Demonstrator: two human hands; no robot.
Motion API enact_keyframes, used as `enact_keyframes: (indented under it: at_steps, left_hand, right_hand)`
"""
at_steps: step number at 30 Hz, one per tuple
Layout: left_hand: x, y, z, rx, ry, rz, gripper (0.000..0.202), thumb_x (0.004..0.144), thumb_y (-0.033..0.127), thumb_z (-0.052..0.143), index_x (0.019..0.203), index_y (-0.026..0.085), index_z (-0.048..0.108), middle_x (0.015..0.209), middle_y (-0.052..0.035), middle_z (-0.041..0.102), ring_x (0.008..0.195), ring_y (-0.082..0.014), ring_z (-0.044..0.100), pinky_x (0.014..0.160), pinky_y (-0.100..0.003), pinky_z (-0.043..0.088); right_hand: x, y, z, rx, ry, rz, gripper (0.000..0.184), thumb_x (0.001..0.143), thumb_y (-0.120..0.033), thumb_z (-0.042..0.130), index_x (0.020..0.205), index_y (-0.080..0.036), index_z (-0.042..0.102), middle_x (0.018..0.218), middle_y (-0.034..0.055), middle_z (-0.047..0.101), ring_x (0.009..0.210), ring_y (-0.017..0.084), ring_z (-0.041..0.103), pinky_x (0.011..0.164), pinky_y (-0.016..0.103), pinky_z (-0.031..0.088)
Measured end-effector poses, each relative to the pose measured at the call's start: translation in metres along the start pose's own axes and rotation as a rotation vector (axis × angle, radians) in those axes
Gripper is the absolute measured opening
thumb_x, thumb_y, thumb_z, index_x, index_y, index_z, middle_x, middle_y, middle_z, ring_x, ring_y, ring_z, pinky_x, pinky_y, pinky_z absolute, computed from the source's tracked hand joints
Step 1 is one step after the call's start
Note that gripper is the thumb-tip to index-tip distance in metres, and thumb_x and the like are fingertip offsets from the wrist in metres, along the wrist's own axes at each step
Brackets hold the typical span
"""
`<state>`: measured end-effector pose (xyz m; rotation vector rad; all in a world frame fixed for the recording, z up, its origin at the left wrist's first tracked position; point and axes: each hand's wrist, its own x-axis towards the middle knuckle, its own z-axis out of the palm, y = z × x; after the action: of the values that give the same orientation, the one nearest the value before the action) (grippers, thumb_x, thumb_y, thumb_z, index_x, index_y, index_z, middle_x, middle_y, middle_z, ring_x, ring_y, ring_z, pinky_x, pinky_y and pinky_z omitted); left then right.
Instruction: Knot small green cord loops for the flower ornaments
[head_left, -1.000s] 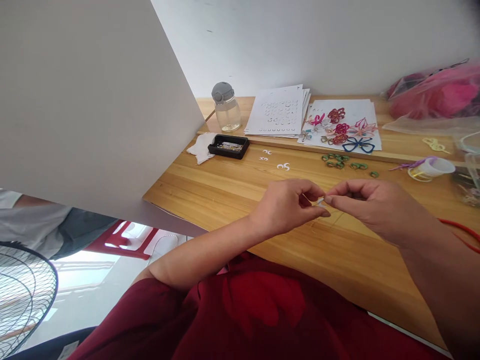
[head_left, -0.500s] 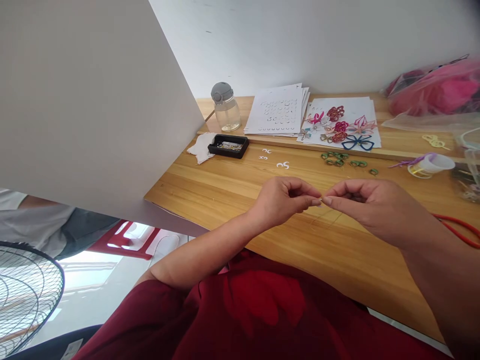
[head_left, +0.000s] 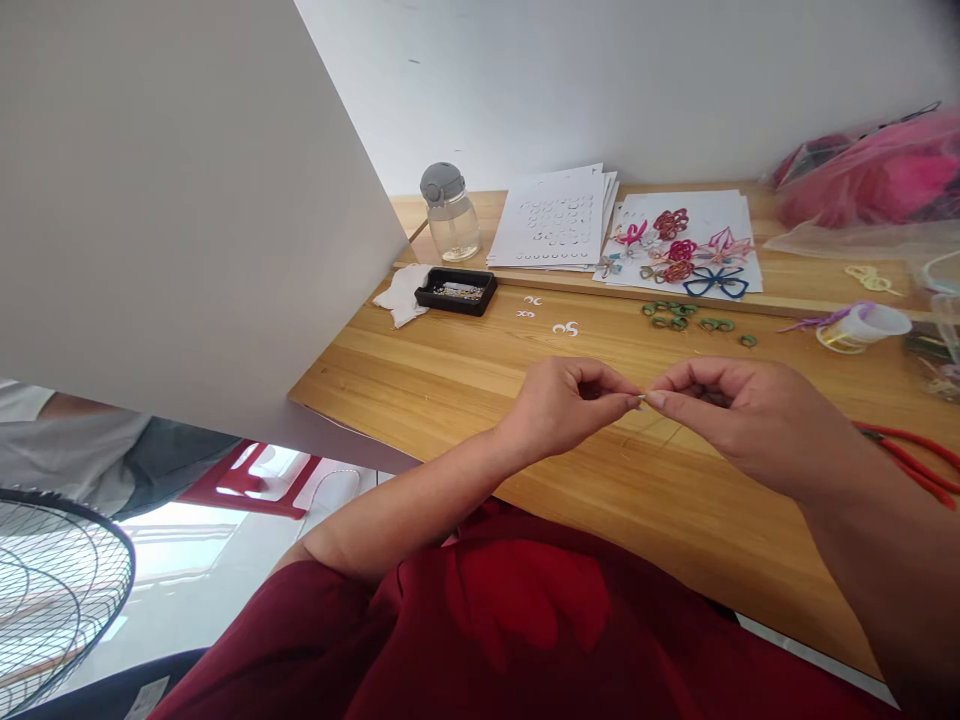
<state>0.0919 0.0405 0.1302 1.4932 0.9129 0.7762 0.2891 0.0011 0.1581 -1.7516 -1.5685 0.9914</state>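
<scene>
Sitting beyond the left hand (head_left: 555, 405), a tray (head_left: 450, 303) holds apparent beads (head_left: 459, 291).

Soft, even light covers the wooden table (head_left: 390, 370), brightening the pale wall (head_left: 487, 80) behind it; the partition (head_left: 165, 200) to its left sits in grey shade. Below the table's left edge, the floor (head_left: 187, 560) glares nearly white. Over the table, the left hand (head_left: 559, 405) and right hand (head_left: 731, 405) are fairly sharp. The plastic bag (head_left: 862, 190) at the table's far right corner looks soft and stretched, with dark vignetting above it.
</scene>
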Motion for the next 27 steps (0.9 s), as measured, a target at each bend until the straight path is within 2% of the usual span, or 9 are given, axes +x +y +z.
enact_keyframes:
  at_steps: [5,10,13,15,17,19,23,27]
  left_hand:
    - [-0.001,0.007,0.001,-0.066,0.008,-0.107,0.022,0.075,0.028,0.091,0.079,0.013,0.076,0.065,0.002,0.067,0.058,-0.0061,0.053,0.055,-0.02,0.039]
    - [-0.001,0.011,0.002,-0.153,0.011,-0.214,0.016,0.082,0.022,0.085,0.079,0.012,0.072,0.061,0.0027,0.064,0.055,-0.0057,0.054,0.053,-0.02,0.041]
    - [-0.001,0.012,0.001,-0.158,0.01,-0.21,0.015,0.085,0.021,0.082,0.078,0.012,0.071,0.06,0.0027,0.064,0.053,-0.0049,0.053,0.053,-0.019,0.041]
    - [-0.001,0.013,0.0,-0.154,0.005,-0.201,0.015,0.085,0.02,0.081,0.079,0.012,0.071,0.06,0.0026,0.064,0.053,-0.0048,0.053,0.053,-0.019,0.041]
    - [-0.002,0.015,-0.001,-0.157,-0.001,-0.2,0.015,0.085,0.02,0.081,0.078,0.012,0.07,0.061,0.0022,0.065,0.054,-0.0049,0.054,0.054,-0.019,0.042]
    - [-0.002,0.016,-0.002,-0.154,-0.003,-0.207,0.015,0.085,0.02,0.081,0.078,0.012,0.07,0.061,0.002,0.065,0.054,-0.0051,0.054,0.055,-0.019,0.042]
    - [-0.003,0.017,-0.001,-0.125,-0.005,-0.215,0.015,0.085,0.021,0.08,0.078,0.012,0.07,0.061,0.0021,0.063,0.054,-0.0052,0.053,0.055,-0.019,0.042]
    - [-0.003,0.016,-0.001,-0.104,-0.022,-0.204,0.014,0.085,0.022,0.08,0.08,0.012,0.071,0.061,0.0021,0.063,0.054,-0.0054,0.052,0.056,-0.019,0.042]
  right_hand:
    - [0.0,0.001,0.001,-0.055,0.035,-0.032,0.042,0.072,-0.065,0.071,0.074,-0.024,0.074,0.058,-0.0003,0.055,0.052,0.013,0.042,0.05,0.03,0.03]
    - [-0.003,0.0,0.001,-0.04,0.045,-0.054,0.041,0.075,-0.065,0.072,0.074,-0.024,0.075,0.056,-0.0009,0.053,0.05,0.013,0.041,0.047,0.029,0.028]
    - [-0.003,-0.002,0.0,-0.006,0.026,-0.076,0.051,0.073,-0.074,0.075,0.073,-0.023,0.075,0.055,-0.0009,0.052,0.05,0.013,0.04,0.047,0.028,0.027]
    - [-0.002,-0.003,-0.002,0.03,-0.001,-0.1,0.058,0.071,-0.081,0.076,0.075,-0.023,0.076,0.059,0.0007,0.057,0.052,0.013,0.043,0.048,0.028,0.03]
    - [-0.002,-0.003,-0.007,0.065,-0.01,-0.12,0.063,0.071,-0.085,0.074,0.083,-0.023,0.079,0.066,0.0027,0.063,0.056,0.014,0.047,0.05,0.029,0.035]
    - [-0.002,-0.003,-0.012,0.073,0.011,-0.138,0.065,0.073,-0.086,0.073,0.093,-0.024,0.08,0.068,0.0024,0.063,0.056,0.015,0.047,0.051,0.03,0.036]
    - [-0.005,-0.006,-0.019,0.054,0.03,-0.145,0.066,0.077,-0.084,0.071,0.101,-0.023,0.08,0.06,-0.001,0.054,0.055,0.015,0.044,0.051,0.03,0.035]
    - [-0.009,-0.011,-0.02,0.072,0.066,-0.194,0.05,0.08,-0.069,0.076,0.098,-0.022,0.079,0.065,0.0005,0.06,0.056,0.013,0.046,0.05,0.028,0.036]
